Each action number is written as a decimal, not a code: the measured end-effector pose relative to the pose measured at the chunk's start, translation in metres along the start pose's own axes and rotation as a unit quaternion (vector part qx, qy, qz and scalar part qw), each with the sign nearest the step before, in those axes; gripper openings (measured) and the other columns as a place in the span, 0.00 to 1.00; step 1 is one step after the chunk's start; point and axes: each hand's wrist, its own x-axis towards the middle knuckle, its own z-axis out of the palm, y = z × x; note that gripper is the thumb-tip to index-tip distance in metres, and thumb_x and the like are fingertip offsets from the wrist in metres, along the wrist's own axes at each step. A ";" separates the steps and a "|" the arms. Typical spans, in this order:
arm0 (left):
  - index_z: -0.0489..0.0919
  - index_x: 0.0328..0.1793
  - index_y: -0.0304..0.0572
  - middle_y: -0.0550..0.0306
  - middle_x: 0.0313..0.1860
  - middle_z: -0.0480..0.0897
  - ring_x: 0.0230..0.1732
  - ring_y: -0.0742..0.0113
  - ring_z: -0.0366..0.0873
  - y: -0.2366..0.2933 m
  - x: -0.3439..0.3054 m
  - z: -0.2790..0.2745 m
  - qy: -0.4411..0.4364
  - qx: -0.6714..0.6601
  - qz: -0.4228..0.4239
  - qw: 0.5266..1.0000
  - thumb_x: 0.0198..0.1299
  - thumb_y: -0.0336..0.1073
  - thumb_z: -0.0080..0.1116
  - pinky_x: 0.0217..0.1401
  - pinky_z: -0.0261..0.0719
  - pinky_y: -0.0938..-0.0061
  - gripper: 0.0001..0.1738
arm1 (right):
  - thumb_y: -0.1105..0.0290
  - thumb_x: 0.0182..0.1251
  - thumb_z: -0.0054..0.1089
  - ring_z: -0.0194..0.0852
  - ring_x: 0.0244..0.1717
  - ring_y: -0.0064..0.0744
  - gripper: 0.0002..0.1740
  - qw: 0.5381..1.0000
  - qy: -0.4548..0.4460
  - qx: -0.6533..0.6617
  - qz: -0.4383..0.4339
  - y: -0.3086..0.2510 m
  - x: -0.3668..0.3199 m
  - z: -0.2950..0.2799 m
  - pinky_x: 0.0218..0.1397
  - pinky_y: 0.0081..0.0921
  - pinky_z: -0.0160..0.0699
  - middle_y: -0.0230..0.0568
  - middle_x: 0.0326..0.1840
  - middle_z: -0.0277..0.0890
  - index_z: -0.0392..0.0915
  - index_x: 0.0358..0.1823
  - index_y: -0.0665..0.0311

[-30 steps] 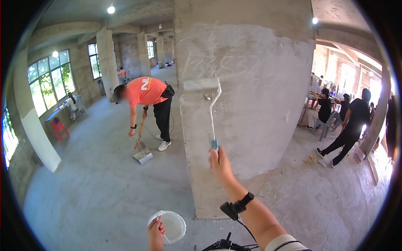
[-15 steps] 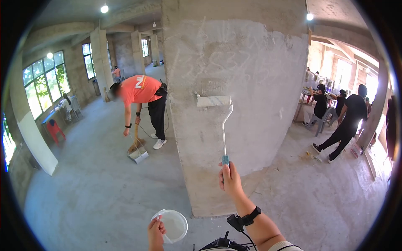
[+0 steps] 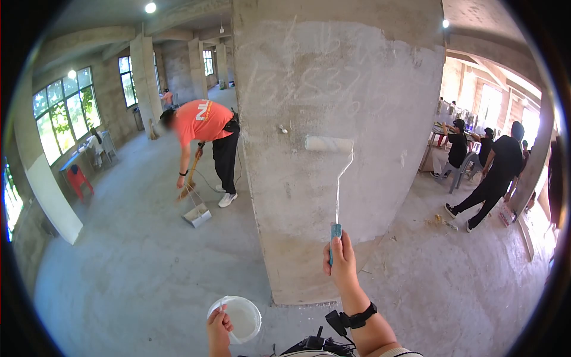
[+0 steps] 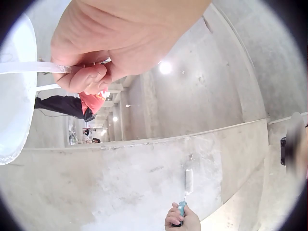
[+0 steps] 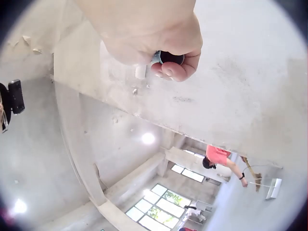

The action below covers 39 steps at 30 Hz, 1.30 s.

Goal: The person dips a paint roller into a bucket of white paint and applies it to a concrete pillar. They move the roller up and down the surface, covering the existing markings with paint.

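My right hand [image 3: 344, 265] grips the blue handle of a paint roller [image 3: 330, 144], fingers wrapped around it. The roller's white sleeve lies level against the front face of a wide concrete pillar [image 3: 309, 208], just right of a small fitting [image 3: 282, 129] that sticks out of it. Low in the head view, my left hand [image 3: 219, 330] holds a white bucket [image 3: 259, 324] by its thin handle. In the left wrist view the bucket handle [image 4: 33, 67] passes into my curled fingers. Pale liquid shows inside the bucket.
To the left, a person in an orange shirt [image 3: 205, 122] bends over with a broom and a long-handled dustpan [image 3: 197, 215]. On the right, a person in black [image 3: 502, 166] stands near seated people. A red stool [image 3: 78, 178] stands by the left windows.
The roller has moved right across the pillar and, over the first half second, also lower. My left hand still holds the bucket. The sweeping person's broom has shifted.
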 end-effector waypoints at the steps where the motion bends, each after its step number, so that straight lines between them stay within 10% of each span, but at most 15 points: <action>1: 0.76 0.47 0.39 0.68 0.19 0.62 0.17 0.79 0.54 0.002 -0.001 0.002 0.001 0.001 0.003 1.000 0.64 0.33 0.46 0.20 0.52 0.81 0.10 | 0.56 0.75 0.36 0.52 0.10 0.17 0.23 1.000 -0.020 -0.002 -0.001 0.005 -0.001 -0.002 0.11 0.17 0.53 0.30 0.21 0.58 0.56 0.63 0.63; 21: 0.76 0.50 0.38 0.68 0.19 0.63 0.17 0.80 0.54 0.000 0.004 0.009 -0.046 0.027 -0.008 0.999 0.64 0.32 0.46 0.20 0.53 0.81 0.12 | 0.58 0.75 0.36 0.53 0.09 0.15 0.17 0.977 -0.060 -0.109 -0.170 -0.165 0.089 0.050 0.09 0.16 0.51 0.29 0.19 0.59 0.63 0.53 0.63; 33: 0.75 0.50 0.38 0.68 0.20 0.62 0.17 0.80 0.54 0.006 0.005 0.013 -0.047 0.031 -0.030 0.998 0.65 0.34 0.46 0.20 0.52 0.81 0.12 | 0.58 0.74 0.37 0.54 0.12 0.16 0.15 0.969 -0.022 -0.217 -0.114 0.074 0.031 -0.029 0.13 0.17 0.57 0.28 0.18 0.59 0.63 0.51 0.61; 35: 0.75 0.50 0.38 0.68 0.20 0.62 0.17 0.80 0.54 0.006 0.006 0.012 -0.053 0.033 -0.031 0.998 0.65 0.34 0.46 0.20 0.53 0.82 0.12 | 0.57 0.72 0.40 0.72 0.25 0.47 0.18 0.961 -0.020 -0.277 -0.001 0.098 0.009 -0.043 0.29 0.37 0.68 0.52 0.24 0.69 0.61 0.51 0.65; 39: 0.75 0.50 0.38 0.68 0.19 0.63 0.17 0.81 0.55 0.013 0.001 0.017 -0.050 0.049 -0.030 0.997 0.65 0.33 0.46 0.19 0.53 0.83 0.12 | 0.56 0.72 0.39 0.73 0.29 0.56 0.20 0.944 -0.022 -0.323 0.060 0.122 -0.027 -0.061 0.32 0.41 0.69 0.57 0.27 0.72 0.61 0.52 0.66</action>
